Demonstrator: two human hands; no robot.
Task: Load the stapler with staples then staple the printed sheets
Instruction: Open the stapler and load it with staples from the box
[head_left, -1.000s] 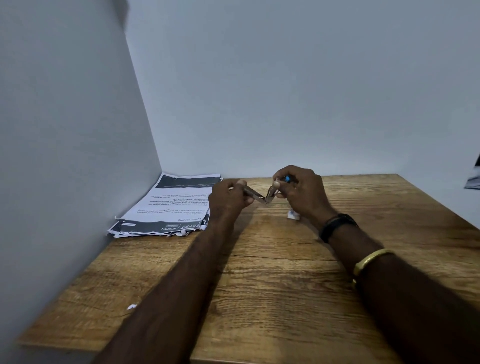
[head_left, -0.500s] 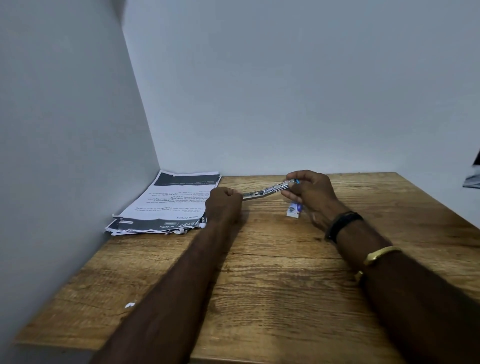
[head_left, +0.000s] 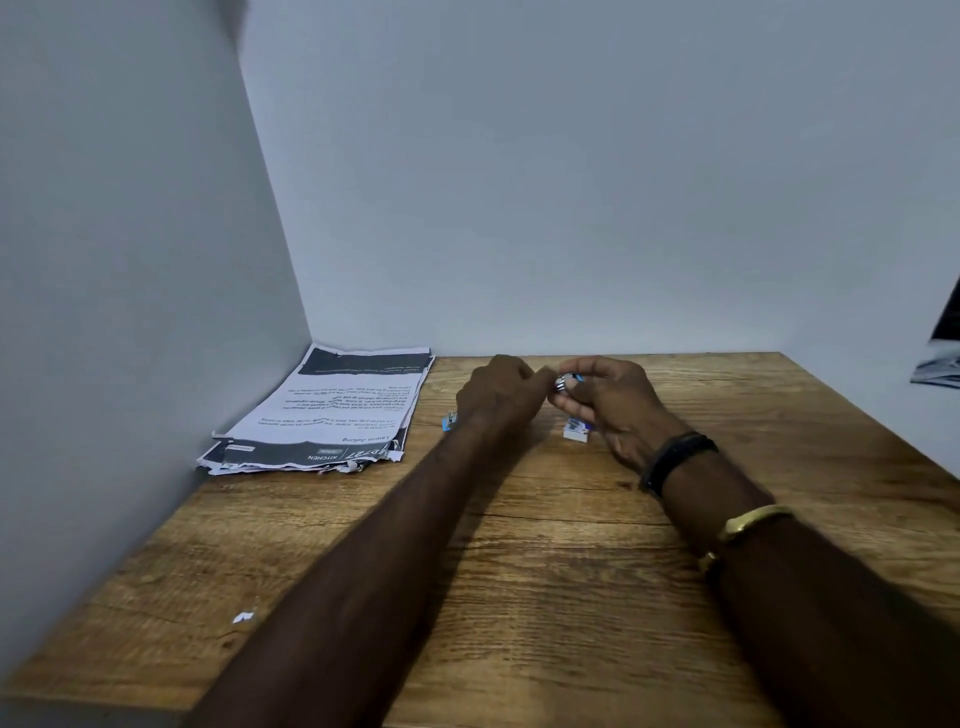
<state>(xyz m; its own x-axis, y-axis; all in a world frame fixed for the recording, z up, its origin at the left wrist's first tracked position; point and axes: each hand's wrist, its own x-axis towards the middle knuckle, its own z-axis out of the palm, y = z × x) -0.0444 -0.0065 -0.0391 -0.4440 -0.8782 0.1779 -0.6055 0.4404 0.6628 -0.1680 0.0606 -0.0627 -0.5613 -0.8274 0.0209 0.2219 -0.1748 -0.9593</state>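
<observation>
A small metal stapler (head_left: 563, 382) with a blue part is pinched between my two hands above the far middle of the wooden table (head_left: 571, 571); most of it is hidden by fingers. My left hand (head_left: 498, 395) is closed, with its fingertips at the stapler's left end. My right hand (head_left: 613, 400) curls around the right end. A small white and blue staple box (head_left: 576, 431) lies on the table just under my right hand. The printed sheets (head_left: 337, 410) lie in a loose stack at the far left, against the wall.
A small blue and white piece (head_left: 450, 421) lies by my left wrist, between it and the sheets. A white paper scrap (head_left: 243, 617) sits near the front left edge. Grey walls close off the left and back. A dark object (head_left: 943, 358) pokes in at the right.
The stapler was stretched out long between my hands half a second ago. My hands have come together, and only a short bit of it shows. The blue piece by my left wrist has come into sight.
</observation>
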